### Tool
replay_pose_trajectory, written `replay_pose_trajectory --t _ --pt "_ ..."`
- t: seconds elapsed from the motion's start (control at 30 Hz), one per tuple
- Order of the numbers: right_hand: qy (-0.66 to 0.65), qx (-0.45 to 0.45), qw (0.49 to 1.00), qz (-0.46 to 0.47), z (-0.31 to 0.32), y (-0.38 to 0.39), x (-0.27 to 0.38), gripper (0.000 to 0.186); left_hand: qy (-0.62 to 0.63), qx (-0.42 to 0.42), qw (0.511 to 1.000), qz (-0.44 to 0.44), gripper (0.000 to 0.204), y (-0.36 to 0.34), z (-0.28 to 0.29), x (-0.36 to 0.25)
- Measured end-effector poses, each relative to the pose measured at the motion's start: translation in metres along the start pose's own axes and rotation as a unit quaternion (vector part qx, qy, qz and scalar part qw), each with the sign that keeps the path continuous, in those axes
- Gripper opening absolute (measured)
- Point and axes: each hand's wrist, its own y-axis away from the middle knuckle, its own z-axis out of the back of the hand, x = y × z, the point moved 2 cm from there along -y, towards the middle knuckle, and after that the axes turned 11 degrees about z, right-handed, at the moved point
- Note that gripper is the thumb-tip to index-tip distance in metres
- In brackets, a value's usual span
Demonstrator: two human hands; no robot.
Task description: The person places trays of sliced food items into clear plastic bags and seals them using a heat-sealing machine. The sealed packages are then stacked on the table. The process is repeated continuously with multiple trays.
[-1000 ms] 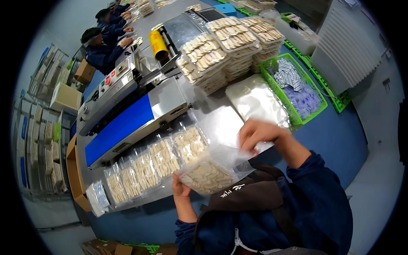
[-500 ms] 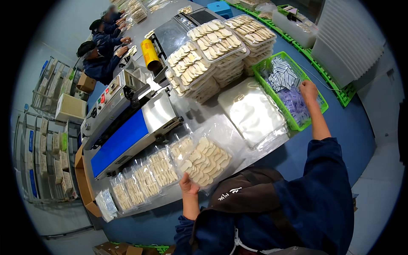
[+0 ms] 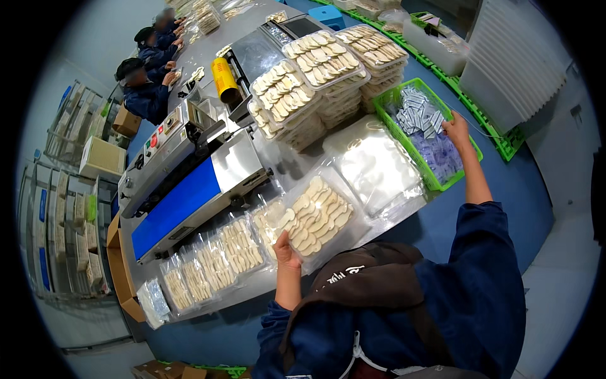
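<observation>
Left grip [image 3: 288,251] clasping bag [image 3: 322,218], right arm [image 3: 477,178] outstretched

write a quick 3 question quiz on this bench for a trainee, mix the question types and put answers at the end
1. Multiple choice: what does the left hand hold?
a) a yellow tube
b) a clear bag of pale slices
c) a cardboard box
2. True or false: the right hand is also holding that bag.
3. Fill in the blank: the flat belt on the machine beside the row of filled bags is ____ in colour.

Key:
1. b
2. False; it is at the green basket.
3. Blue
</observation>
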Motion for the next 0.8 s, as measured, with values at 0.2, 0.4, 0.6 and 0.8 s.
replay_pose_trajectory --t 0.2,0.4,0.6,0.8 --pt "-0.248 0.21 0.945 0.03 0.023 0.043 0.171 0.015 0.032 0.007 0.999 0.005 0.058 0.002 0.008 -0.001" --pt "-0.04 0.437 0.862 0.254 -0.041 0.116 0.261 0.012 0.042 0.098 0.994 -0.002 0.06 -0.009 -0.003 0.009" --pt "-0.347 0.689 0.62 0.146 -0.049 0.138 0.258 0.03 0.034 0.145 0.989 0.024 0.072 0.0 -0.018 0.021" --pt "0.084 0.107 0.99 0.022 -0.049 -0.023 0.071 0.034 0.017 0.059 0.993 0.099 0.07 0.003 0.002 0.031"
